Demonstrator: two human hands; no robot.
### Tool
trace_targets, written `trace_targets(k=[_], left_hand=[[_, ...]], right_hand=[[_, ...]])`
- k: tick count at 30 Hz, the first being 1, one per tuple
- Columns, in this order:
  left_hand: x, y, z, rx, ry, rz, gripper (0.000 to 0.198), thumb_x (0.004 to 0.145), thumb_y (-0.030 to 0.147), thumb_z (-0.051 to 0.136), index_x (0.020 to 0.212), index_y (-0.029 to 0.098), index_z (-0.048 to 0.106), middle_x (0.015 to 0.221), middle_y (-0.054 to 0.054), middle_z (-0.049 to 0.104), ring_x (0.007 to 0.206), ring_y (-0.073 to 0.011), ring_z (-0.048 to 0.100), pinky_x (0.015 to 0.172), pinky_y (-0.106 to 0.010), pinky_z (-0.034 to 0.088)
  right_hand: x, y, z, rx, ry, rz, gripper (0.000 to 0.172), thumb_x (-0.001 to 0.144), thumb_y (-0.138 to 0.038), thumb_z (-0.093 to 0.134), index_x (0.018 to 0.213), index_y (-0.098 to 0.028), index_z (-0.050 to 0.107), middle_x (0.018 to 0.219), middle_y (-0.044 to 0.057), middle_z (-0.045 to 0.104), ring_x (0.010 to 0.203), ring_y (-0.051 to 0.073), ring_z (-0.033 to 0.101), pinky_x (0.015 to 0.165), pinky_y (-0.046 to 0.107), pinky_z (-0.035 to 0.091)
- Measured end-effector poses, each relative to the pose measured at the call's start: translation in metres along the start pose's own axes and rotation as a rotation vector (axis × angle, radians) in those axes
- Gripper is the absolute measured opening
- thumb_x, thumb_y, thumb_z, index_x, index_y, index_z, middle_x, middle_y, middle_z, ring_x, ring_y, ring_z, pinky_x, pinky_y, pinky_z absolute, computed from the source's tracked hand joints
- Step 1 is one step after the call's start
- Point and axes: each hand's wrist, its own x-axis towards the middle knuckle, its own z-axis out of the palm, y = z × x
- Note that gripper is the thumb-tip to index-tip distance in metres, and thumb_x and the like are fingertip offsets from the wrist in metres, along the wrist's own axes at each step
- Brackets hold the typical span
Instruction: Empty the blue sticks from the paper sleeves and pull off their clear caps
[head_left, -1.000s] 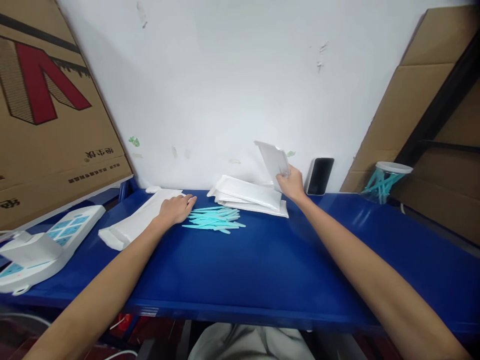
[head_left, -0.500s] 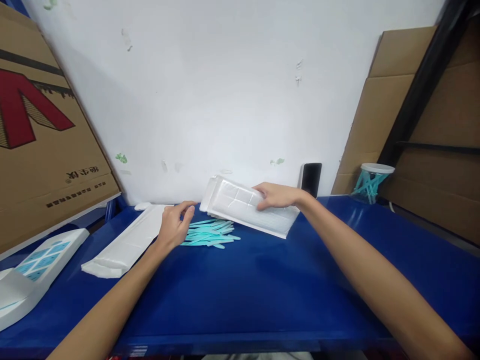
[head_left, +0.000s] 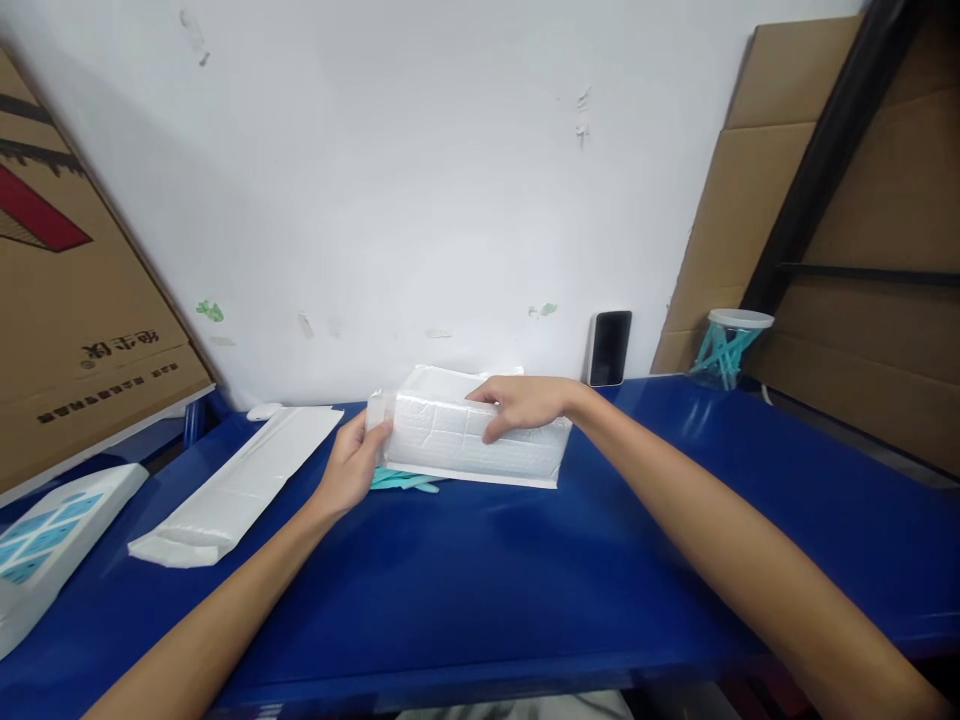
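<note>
A white bubble mailer is held just above the blue table, its long side facing me. My left hand pinches its left end between thumb and fingers. My right hand grips its upper edge, thumb in front and fingers behind. Another white mailer shows behind it, mostly covered; whether the right hand holds that one too I cannot tell. Thin turquoise plastic sticks lie beneath the held mailer, largely hidden by it. On the left a further white mailer lies flat on the table.
A black-and-white phone-like device leans on the white wall. At the back right stands a clear jar with a white lid and turquoise sticks. A white tray-like object with blue panels is at left, near a printed cardboard box.
The mailer has come left and lower, over the turquoise sticks, and turned more level. My left hand has taken hold of its left end. The view has shifted slightly right.
</note>
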Motion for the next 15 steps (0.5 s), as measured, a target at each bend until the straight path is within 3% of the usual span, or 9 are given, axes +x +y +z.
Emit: trace_targets(k=[3,8,12,15], left_hand=[[0.002,-0.003,0.008,-0.199,0.023,-0.071,0.035,0.087,0.045,0.065,0.104,0.015,0.071,0.088,-0.005,0.073,0.088,-0.0228,0.065,0.075,-0.028,0.048],[0.002,0.005,0.018,-0.455,0.194,-0.136,0.037,0.078,0.039,0.075,0.104,0.014,0.069,0.090,-0.006,0.075,0.093,-0.0249,0.069,0.078,-0.031,0.052],[0.004,0.008,0.016,-0.604,0.226,-0.151,0.041,0.070,0.036,0.081,0.103,0.015,0.068,0.091,-0.006,0.075,0.095,-0.0256,0.071,0.081,-0.033,0.055],[0.007,0.006,0.013,-0.640,0.285,-0.129,0.042,0.069,0.033,0.081,0.105,0.017,0.067,0.092,-0.005,0.075,0.096,-0.0249,0.072,0.083,-0.033,0.056]], right_hand=[[0.002,-0.002,0.003,-0.122,0.094,0.017,0.027,0.081,-0.032,0.067,0.104,-0.018,0.070,0.109,0.006,0.072,0.096,0.024,0.064,0.078,0.031,0.047],[-0.001,0.001,0.004,-0.227,0.257,0.219,0.058,0.090,-0.056,0.059,0.136,-0.021,0.061,0.131,0.012,0.066,0.115,0.029,0.063,0.095,0.038,0.048],[-0.006,0.015,-0.004,-0.216,0.253,0.303,0.067,0.083,-0.068,0.063,0.131,-0.021,0.066,0.134,0.013,0.064,0.122,0.035,0.060,0.101,0.044,0.048],[-0.012,0.025,-0.012,0.024,0.158,0.315,0.059,0.078,-0.063,0.072,0.119,-0.019,0.071,0.124,0.013,0.069,0.112,0.033,0.066,0.094,0.043,0.055]])
